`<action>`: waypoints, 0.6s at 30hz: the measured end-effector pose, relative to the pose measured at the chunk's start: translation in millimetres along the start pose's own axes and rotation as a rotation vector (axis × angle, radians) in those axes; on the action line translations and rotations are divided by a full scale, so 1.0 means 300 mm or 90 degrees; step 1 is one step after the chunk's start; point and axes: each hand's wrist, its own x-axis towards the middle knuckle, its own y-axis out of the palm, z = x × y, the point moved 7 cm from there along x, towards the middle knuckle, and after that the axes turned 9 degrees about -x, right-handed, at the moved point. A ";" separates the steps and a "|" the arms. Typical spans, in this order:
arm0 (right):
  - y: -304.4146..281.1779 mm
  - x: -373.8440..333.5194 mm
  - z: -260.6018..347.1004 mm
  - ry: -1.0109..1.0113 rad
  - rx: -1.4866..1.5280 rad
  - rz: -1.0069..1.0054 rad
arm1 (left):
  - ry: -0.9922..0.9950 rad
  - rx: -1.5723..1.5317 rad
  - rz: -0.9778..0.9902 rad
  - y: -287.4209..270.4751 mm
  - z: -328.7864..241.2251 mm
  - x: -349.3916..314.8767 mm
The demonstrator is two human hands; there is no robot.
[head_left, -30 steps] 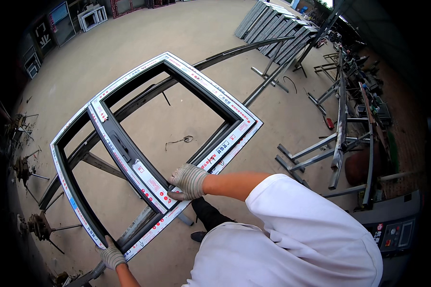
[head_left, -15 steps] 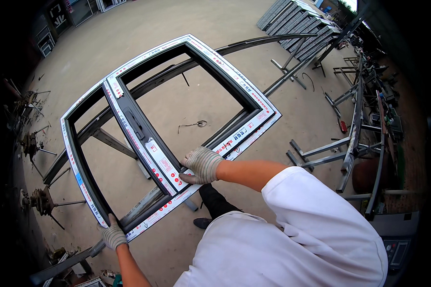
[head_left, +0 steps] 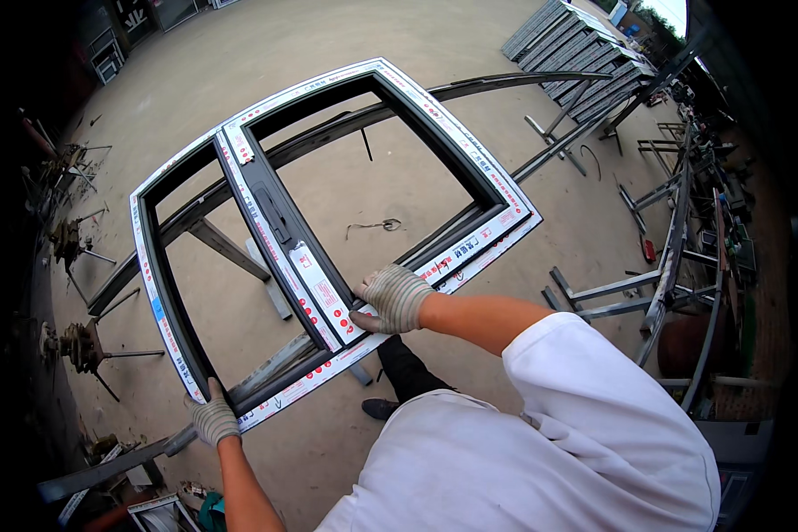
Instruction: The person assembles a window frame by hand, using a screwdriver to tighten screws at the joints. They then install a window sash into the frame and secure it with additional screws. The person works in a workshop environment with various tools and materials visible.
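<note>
A window frame (head_left: pixel 303 269) with dark inner edges and white printed protective film lies across metal rails in front of me. It has two openings, parted by a sliding sash bar with a dark latch (head_left: pixel 273 217). My left hand (head_left: pixel 213 418), in a striped knit glove, is closed round the frame's near left corner, thumb on top. My right hand (head_left: pixel 394 300), gloved alike, grips the near edge where the middle bar meets it; its fingers reach over the inner edge. The undersides of both grips are hidden by the frame.
Long metal rails (head_left: pixel 470 86) run beneath the frame and out to both sides. Stacked profiles (head_left: pixel 576 58) stand at the far right, and metal stands (head_left: pixel 621 288) at the right. Stands with rods (head_left: pixel 82 348) are at the left. A wire loop (head_left: pixel 388 225) lies on the concrete floor.
The whole scene, the frame and rails included, has shifted a little to the right in view. Both hands keep their places on the frame.
</note>
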 end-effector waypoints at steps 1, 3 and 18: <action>0.002 0.001 0.001 -0.002 -0.003 -0.002 | 0.004 -0.006 0.003 0.000 0.004 0.002; 0.004 0.001 -0.001 0.002 -0.002 0.002 | -0.001 0.008 0.005 -0.006 -0.007 -0.005; 0.005 0.009 0.008 0.002 -0.038 0.014 | -0.014 0.023 0.010 -0.005 -0.002 -0.001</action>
